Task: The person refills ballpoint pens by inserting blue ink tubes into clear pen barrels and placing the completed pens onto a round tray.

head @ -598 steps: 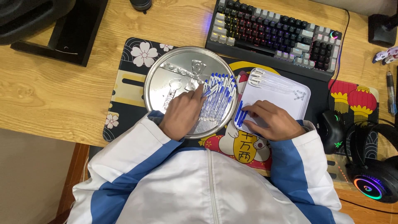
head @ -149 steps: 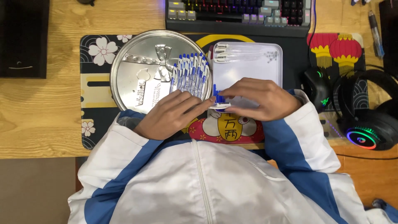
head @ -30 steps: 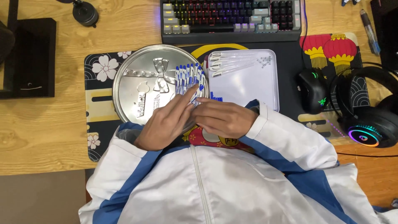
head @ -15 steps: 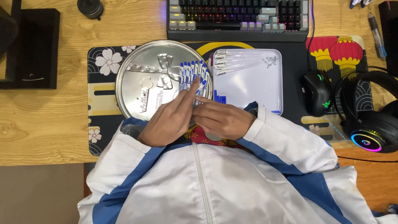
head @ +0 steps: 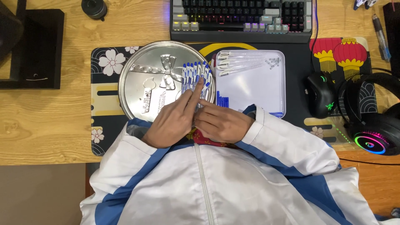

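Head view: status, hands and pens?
Left hand fingers on pens in round tin. Right hand beside it, grip hidden. White tray alongside.

Blue-capped pens (head: 196,77) lie on a silver round tray (head: 141,89), beside a white rectangular tray (head: 254,89).

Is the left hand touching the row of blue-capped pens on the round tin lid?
Touching. The head view shows the left hand with its fingers stretched across the blue-capped pens on the round tin lid, no gap visible.
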